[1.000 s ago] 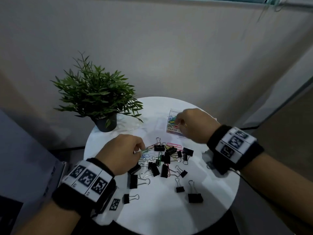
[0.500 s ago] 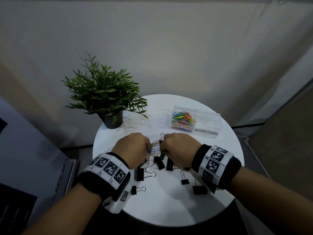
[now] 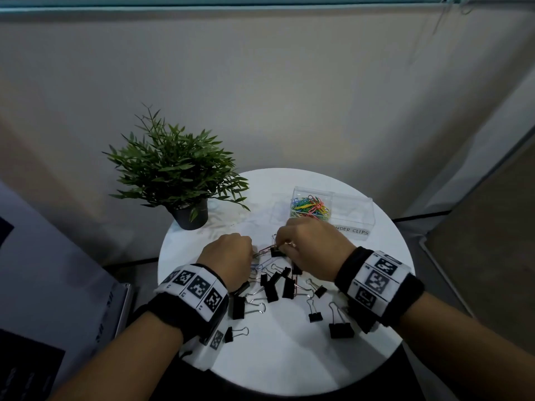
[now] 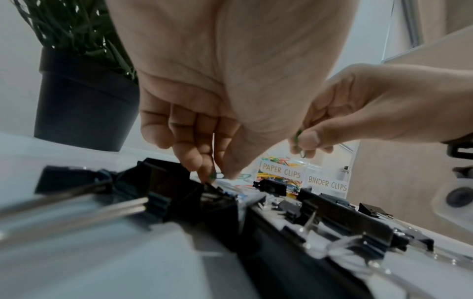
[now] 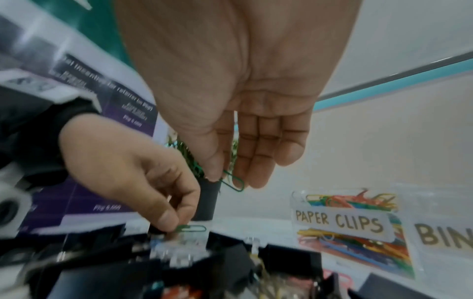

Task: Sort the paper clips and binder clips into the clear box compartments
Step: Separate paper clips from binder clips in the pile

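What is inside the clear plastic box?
The clear plastic box holds colourful paper clips in its left compartment; the right one looks empty, though the right hand covers its front.

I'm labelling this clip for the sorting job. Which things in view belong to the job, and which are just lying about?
Part of the job:
- clear box, labelled compartments
- coloured paper clips inside it
- black binder clips on the white table
- left hand and right hand, each pinching a green paper clip

Just lying about:
- potted plant
- printed poster
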